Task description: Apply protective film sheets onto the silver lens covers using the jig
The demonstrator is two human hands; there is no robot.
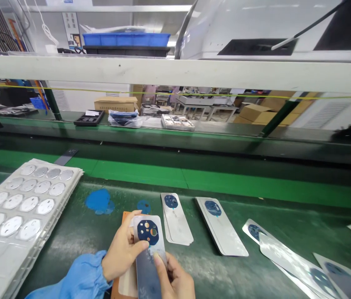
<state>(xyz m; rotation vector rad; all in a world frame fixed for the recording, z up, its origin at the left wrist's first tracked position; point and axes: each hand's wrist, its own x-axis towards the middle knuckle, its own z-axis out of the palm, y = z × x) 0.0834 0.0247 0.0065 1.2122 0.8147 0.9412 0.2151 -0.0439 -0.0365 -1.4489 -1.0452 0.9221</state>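
Back panel (146,265), rounded rectangle with perforated blue disc, pinched by both hands above green tabletop (194,199).

Left hand (122,249), in blue sleeve (82,276): thumb pressed on the panel's face beside the disc, fingers curled behind. Right hand (175,276): thumb and fingers closed on the lower part. Clear blister tray (7,265) of silver oval pieces (28,203) at left; stacked panels (175,220) just ahead; further panels (220,226) lying to the right.

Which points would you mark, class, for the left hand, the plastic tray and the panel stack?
Left hand (121,253): head view, back of the hand.
Plastic tray (65,203): head view, right rim.
Panel stack (178,226): head view, top panel's silver face.
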